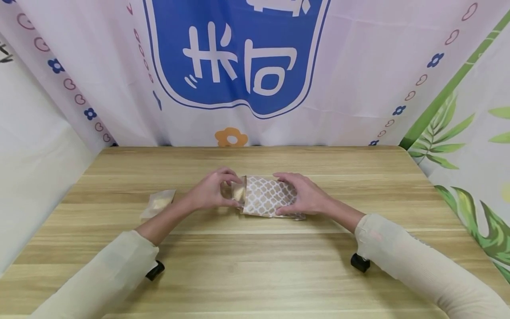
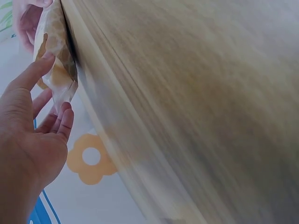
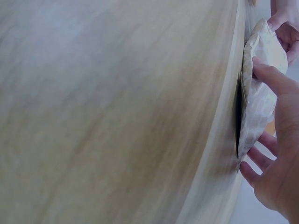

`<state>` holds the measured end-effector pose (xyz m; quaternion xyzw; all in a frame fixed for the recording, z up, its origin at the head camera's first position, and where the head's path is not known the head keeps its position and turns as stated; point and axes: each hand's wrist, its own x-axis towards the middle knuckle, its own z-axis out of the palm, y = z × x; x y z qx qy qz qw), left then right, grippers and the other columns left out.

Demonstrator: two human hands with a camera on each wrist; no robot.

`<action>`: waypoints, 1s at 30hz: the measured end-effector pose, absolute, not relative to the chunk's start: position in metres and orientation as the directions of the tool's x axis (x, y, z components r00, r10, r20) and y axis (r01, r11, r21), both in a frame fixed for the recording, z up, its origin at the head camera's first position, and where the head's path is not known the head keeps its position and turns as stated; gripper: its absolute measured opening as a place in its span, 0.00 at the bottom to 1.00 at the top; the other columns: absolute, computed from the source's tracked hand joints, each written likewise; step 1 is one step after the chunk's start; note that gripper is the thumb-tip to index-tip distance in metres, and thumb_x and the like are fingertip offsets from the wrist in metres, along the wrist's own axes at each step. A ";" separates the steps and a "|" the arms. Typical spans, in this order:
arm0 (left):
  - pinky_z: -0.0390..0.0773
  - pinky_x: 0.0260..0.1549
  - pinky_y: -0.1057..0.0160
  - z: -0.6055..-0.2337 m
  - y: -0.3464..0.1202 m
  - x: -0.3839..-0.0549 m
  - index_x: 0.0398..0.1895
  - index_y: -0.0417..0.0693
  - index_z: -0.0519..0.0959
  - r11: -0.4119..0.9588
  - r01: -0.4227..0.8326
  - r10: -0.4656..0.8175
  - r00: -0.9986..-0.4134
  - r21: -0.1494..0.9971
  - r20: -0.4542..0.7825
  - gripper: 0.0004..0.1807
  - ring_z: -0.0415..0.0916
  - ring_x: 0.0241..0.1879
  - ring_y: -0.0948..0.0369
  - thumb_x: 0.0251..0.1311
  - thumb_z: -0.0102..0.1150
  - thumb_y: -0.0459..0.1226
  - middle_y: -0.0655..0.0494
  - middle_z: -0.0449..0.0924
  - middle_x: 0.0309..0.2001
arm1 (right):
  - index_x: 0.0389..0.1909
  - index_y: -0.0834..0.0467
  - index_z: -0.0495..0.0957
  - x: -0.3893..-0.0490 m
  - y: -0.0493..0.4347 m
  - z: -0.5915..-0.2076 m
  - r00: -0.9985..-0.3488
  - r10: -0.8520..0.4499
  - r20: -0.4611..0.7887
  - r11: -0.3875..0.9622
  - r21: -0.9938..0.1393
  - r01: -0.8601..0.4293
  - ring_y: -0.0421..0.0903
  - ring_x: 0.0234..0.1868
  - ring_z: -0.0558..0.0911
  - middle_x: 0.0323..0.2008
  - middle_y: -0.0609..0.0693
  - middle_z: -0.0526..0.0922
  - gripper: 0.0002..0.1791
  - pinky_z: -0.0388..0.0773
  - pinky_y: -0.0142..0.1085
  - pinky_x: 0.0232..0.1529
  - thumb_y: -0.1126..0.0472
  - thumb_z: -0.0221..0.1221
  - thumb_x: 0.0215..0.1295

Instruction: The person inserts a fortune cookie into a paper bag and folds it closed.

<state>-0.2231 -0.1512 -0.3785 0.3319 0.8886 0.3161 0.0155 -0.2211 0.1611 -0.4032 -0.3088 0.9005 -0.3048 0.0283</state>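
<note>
A tan bag with a white lattice pattern (image 1: 264, 195) lies flat on the wooden table, its open end toward the left. At that end a small clear packet with a pale yellow piece inside (image 1: 239, 193) sits partly within the bag. My left hand (image 1: 209, 191) holds the packet between thumb and fingers; in the left wrist view the thumb touches the bag (image 2: 57, 30) near its mouth. Around the bag's right end, my right hand (image 1: 306, 195) grips the long edges with thumb and fingers. The packet's inner part is hidden by the bag.
Another clear packet with a pale yellow piece (image 1: 160, 204) lies on the table (image 1: 255, 270) beside my left forearm. Behind the table's far edge hangs a printed curtain (image 1: 346, 88). Black wrist devices (image 1: 360, 262) show beneath the sleeves.
</note>
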 end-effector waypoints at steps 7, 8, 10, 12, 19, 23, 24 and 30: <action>0.83 0.51 0.48 -0.377 -0.146 -0.223 0.55 0.39 0.84 0.584 0.568 0.597 -0.785 0.580 0.166 0.33 0.78 0.54 0.45 0.44 0.85 0.40 0.41 0.79 0.57 | 0.75 0.58 0.67 -0.220 0.161 -0.401 -0.805 -0.576 0.144 0.621 -0.563 -0.545 0.58 0.71 0.71 0.70 0.57 0.74 0.57 0.63 0.57 0.73 0.43 0.81 0.45; 0.83 0.52 0.48 -0.377 -0.146 -0.223 0.56 0.38 0.84 0.587 0.568 0.597 -0.785 0.577 0.166 0.33 0.78 0.54 0.45 0.44 0.85 0.40 0.40 0.79 0.58 | 0.75 0.58 0.67 -0.220 0.161 -0.401 -0.803 -0.578 0.146 0.619 -0.563 -0.548 0.59 0.71 0.71 0.71 0.57 0.74 0.56 0.63 0.57 0.73 0.43 0.81 0.45; 0.83 0.52 0.47 -0.377 -0.144 -0.223 0.55 0.38 0.84 0.592 0.567 0.594 -0.787 0.573 0.164 0.33 0.79 0.54 0.44 0.44 0.85 0.40 0.40 0.79 0.58 | 0.75 0.58 0.67 -0.220 0.161 -0.401 -0.799 -0.582 0.150 0.614 -0.562 -0.554 0.59 0.72 0.70 0.71 0.57 0.73 0.56 0.63 0.57 0.74 0.43 0.81 0.46; 0.83 0.51 0.48 -0.377 -0.143 -0.223 0.55 0.37 0.84 0.595 0.562 0.590 -0.791 0.574 0.163 0.32 0.79 0.54 0.45 0.44 0.84 0.39 0.40 0.79 0.58 | 0.75 0.58 0.67 -0.220 0.161 -0.401 -0.796 -0.586 0.154 0.610 -0.563 -0.558 0.59 0.73 0.70 0.72 0.58 0.72 0.56 0.62 0.57 0.74 0.44 0.81 0.46; 0.83 0.47 0.54 -0.378 -0.135 -0.223 0.54 0.32 0.83 0.581 0.543 0.576 -0.801 0.607 0.165 0.30 0.79 0.49 0.50 0.46 0.83 0.35 0.40 0.79 0.57 | 0.75 0.58 0.67 -0.222 0.162 -0.403 -0.796 -0.586 0.152 0.607 -0.569 -0.555 0.59 0.73 0.70 0.72 0.58 0.72 0.56 0.62 0.57 0.74 0.44 0.81 0.46; 0.84 0.47 0.54 -0.379 -0.134 -0.222 0.55 0.29 0.81 0.562 0.548 0.585 -0.793 0.620 0.170 0.32 0.79 0.49 0.49 0.47 0.82 0.33 0.39 0.77 0.58 | 0.75 0.59 0.67 -0.222 0.162 -0.403 -0.797 -0.583 0.154 0.603 -0.575 -0.553 0.59 0.72 0.70 0.72 0.58 0.72 0.56 0.63 0.57 0.74 0.44 0.81 0.46; 0.84 0.47 0.53 -0.379 -0.134 -0.222 0.56 0.29 0.81 0.561 0.548 0.586 -0.792 0.621 0.169 0.32 0.79 0.50 0.48 0.46 0.82 0.34 0.38 0.77 0.58 | 0.75 0.59 0.67 -0.222 0.162 -0.403 -0.797 -0.583 0.155 0.603 -0.575 -0.553 0.59 0.72 0.70 0.72 0.58 0.72 0.56 0.63 0.57 0.74 0.45 0.81 0.46; 0.83 0.45 0.53 -0.375 -0.143 -0.223 0.54 0.35 0.83 0.561 0.555 0.578 -0.794 0.613 0.190 0.31 0.78 0.50 0.47 0.45 0.83 0.35 0.41 0.79 0.57 | 0.75 0.59 0.67 -0.222 0.162 -0.404 -0.797 -0.584 0.154 0.605 -0.572 -0.554 0.59 0.73 0.69 0.72 0.58 0.72 0.57 0.62 0.57 0.74 0.44 0.81 0.46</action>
